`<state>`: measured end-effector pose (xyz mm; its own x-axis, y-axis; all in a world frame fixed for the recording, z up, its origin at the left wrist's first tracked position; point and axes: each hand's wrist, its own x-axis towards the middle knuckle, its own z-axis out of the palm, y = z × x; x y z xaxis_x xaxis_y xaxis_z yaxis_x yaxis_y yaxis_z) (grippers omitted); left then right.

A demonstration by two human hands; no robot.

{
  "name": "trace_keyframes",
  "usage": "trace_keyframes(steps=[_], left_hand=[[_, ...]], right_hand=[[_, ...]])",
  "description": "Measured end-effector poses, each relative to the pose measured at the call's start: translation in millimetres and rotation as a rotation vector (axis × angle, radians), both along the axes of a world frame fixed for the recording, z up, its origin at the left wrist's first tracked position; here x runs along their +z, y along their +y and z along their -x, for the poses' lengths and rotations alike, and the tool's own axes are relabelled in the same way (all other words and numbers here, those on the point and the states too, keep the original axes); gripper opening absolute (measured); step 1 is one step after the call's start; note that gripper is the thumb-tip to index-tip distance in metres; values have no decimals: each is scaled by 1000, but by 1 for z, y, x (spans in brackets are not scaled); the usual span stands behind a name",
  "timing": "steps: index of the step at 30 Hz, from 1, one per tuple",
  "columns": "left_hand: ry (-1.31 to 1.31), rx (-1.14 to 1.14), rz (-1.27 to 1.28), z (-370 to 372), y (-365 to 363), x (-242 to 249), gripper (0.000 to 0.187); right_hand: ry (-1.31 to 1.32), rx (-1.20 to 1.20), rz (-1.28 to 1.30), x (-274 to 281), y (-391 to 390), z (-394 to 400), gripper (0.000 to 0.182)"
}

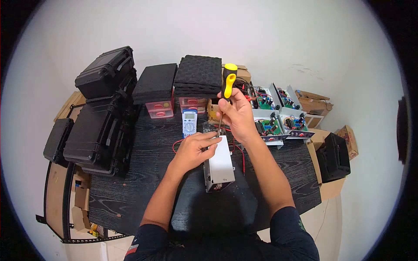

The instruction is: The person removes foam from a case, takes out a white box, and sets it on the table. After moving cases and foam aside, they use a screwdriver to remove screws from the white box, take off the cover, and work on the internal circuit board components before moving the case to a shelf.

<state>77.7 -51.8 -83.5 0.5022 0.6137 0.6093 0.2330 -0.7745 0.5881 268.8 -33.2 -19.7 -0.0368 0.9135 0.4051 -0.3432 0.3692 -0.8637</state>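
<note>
A white metal case [221, 162] lies lengthwise on the dark table in front of me. My right hand [237, 114] is closed round a yellow-and-black screwdriver [229, 82], held upright with its shaft pointing down at the far end of the case. On the case's far left edge rests my left hand [194, 151], fingers bent over it and fingertips close to the screwdriver's tip. Those fingertips hide the tip and any screw there. Beyond my left hand lies a blue-and-white multimeter [189, 123], with a red test lead [244, 163] to the right of the case.
Black hard cases [98, 130] are stacked on the left. Black foam sheets [198, 71] sit on clear drawer boxes [160, 108] at the back. Several open units with green circuit boards [271, 127] stand back right. A cardboard box [333, 189] is beyond the right edge.
</note>
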Motion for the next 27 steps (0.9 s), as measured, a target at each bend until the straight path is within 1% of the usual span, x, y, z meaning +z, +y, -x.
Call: trace_keyframes(steps=[1, 3, 6, 9, 12, 15, 18, 21, 24, 27], left_hand=[[2, 0, 1, 0, 0, 1, 30], [-1, 3, -7, -1, 0, -1, 30], [-3, 6, -11, -1, 1, -2, 30], [-5, 2, -18, -1, 1, -2, 30], [0, -1, -11, -1, 1, -1, 30], [13, 8, 1, -1, -2, 0, 30], [22, 11, 0, -1, -2, 0, 31], [14, 0, -1, -1, -1, 0, 31], [5, -8, -2, -2, 0, -3, 30], [3, -12, -7, -2, 1, -5, 30]], right_hand=[[7, 16, 19, 0, 0, -1, 29], [64, 119, 66, 7, -5, -5, 24], [168, 125, 79, 17, -10, -1, 21], [217, 98, 31, 14, -9, 1, 23], [63, -12, -92, 5, -4, 2, 26], [36, 11, -10, 2, -5, -3, 27], [122, 67, 40, 12, -12, -1, 29], [205, 85, 36, 18, -15, 0, 31], [76, -27, -109, 4, -7, -3, 33], [-13, -28, -92, 0, -4, -9, 34]])
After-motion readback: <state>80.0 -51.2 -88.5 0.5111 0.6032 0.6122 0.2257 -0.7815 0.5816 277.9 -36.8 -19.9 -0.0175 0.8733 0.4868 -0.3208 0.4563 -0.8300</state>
